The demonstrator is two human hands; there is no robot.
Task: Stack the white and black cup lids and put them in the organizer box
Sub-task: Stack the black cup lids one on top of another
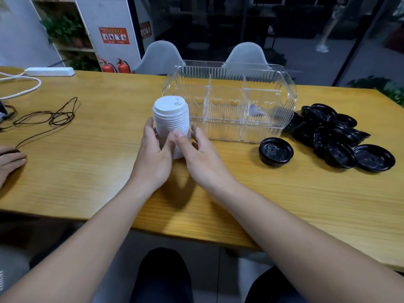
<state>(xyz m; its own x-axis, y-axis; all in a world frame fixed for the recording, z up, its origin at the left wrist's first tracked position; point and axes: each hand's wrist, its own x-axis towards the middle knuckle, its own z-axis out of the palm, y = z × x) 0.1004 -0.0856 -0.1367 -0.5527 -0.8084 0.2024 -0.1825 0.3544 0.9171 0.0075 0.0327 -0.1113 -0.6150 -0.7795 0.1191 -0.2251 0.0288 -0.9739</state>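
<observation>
white cup lids (171,121) form one tall nested stack, held tilted above the wooden table (98,149) just in front of the clear organizer box (229,101). left hand (153,158) grips the lower left side of the stack with curled fingers; right hand (201,158) grips the lower right side, thumb pressed against the ribbed edges. both grips sit low, so the upper lids lean toward the box unsupported. risk one: the stack buckles or fans apart near the top if the tilt increases, because only friction between nested rims holds the column together. risk two: the stack catches on the front wall or a divider of the box during transfer, since the compartments look narrow relative to the lid width; a clipped rim would likely spill lids across the table. risk three: a lid slips out at the bottom if either hand relaxes. black cup lids (332,132) lie in a loose heap to the right of the box, with a single black lid (276,151) apart from it near the box corner; none appear stacked yet. a careless sweep of the right forearm could scatter them. no lids are visible inside the box.
</observation>
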